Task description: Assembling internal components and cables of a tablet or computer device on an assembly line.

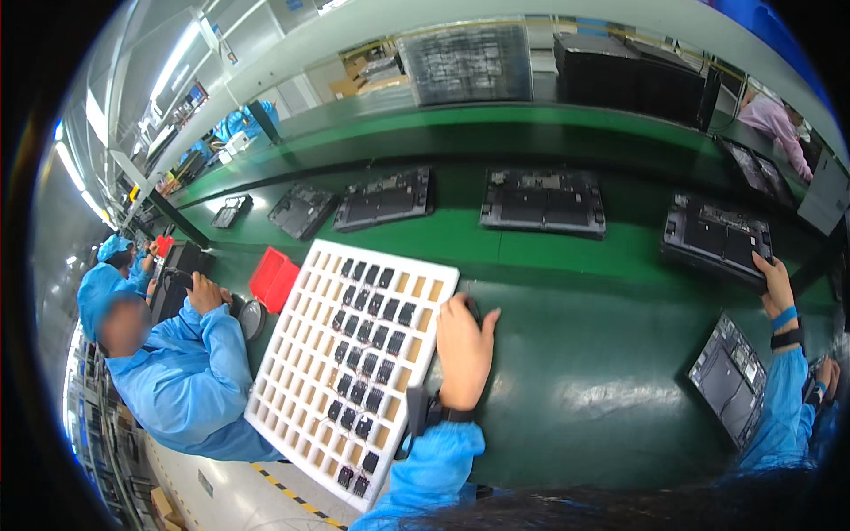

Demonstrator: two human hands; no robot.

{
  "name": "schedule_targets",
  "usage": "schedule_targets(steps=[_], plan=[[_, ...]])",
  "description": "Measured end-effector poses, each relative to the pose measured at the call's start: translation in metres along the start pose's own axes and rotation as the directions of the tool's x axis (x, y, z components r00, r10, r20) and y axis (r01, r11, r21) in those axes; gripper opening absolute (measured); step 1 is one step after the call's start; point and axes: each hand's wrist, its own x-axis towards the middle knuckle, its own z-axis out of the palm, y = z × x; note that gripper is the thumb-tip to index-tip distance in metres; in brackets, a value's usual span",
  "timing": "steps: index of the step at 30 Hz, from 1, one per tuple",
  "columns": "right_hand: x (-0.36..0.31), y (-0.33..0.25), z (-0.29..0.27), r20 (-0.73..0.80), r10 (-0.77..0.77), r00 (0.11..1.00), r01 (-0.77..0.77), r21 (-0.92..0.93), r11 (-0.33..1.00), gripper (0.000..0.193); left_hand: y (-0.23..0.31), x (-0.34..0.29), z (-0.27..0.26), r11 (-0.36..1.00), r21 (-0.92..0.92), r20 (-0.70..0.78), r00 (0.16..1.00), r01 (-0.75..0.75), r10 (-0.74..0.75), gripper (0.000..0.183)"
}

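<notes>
My left hand [466, 347] is palm down at the right edge of a white foam tray [301, 354], its thumb spread away from the fingers. A small dark shape by its fingertips cannot be made out. Several small black parts with thin wires [364, 332] sit in the tray's pockets. At the right, my right hand [777, 285] grips the near right corner of an opened black laptop base [717, 237], which lies at the edge of the green conveyor. Nearer to my right forearm, another laptop base [730, 380] lies tilted on the dark green worktop.
More laptop bases [542, 202] line the conveyor [522, 250]. A red bin [274, 279] and round dish [252, 319] stand beyond the tray. A co-worker in blue [181, 372] sits at the left; another person's hand [830, 375] shows at the far right. Black stacked cases [629, 78] stand behind.
</notes>
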Motion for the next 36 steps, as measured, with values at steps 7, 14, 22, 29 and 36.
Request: schedule_targets(steps=[7, 14, 22, 29, 36], plan=[[-0.230, 0.022, 0.102, -0.137, -0.063, 0.989, 0.078, 0.109, 0.991, 0.061, 0.024, 0.004, -0.013, 0.907, -0.392, 0.179, 0.980, 0.153, -0.088, 0.024], [-0.289, 0.062, 0.170, 0.042, 0.072, 0.997, -0.074, 0.043, 0.996, 0.064, 0.009, -0.010, -0.013, 0.856, -0.442, 0.328, 0.936, 0.269, -0.125, 0.030], [-0.281, 0.064, 0.173, 0.100, -0.217, 0.971, 0.225, -0.693, 0.685, 0.073, -0.006, -0.012, -0.007, 0.830, -0.519, 0.320, 0.947, 0.206, -0.035, 0.022], [-0.270, -0.016, 0.212, 0.210, -0.376, 0.902, 0.420, -0.629, 0.654, 0.060, 0.018, -0.007, -0.024, 0.914, -0.332, 0.349, 0.931, 0.233, -0.110, 0.017], [-0.211, 0.000, 0.249, 0.373, -0.489, 0.788, 0.615, -0.501, 0.609, 0.029, 0.029, -0.009, -0.033, 0.660, -0.691, 0.290, 0.949, 0.295, -0.121, 0.021]])
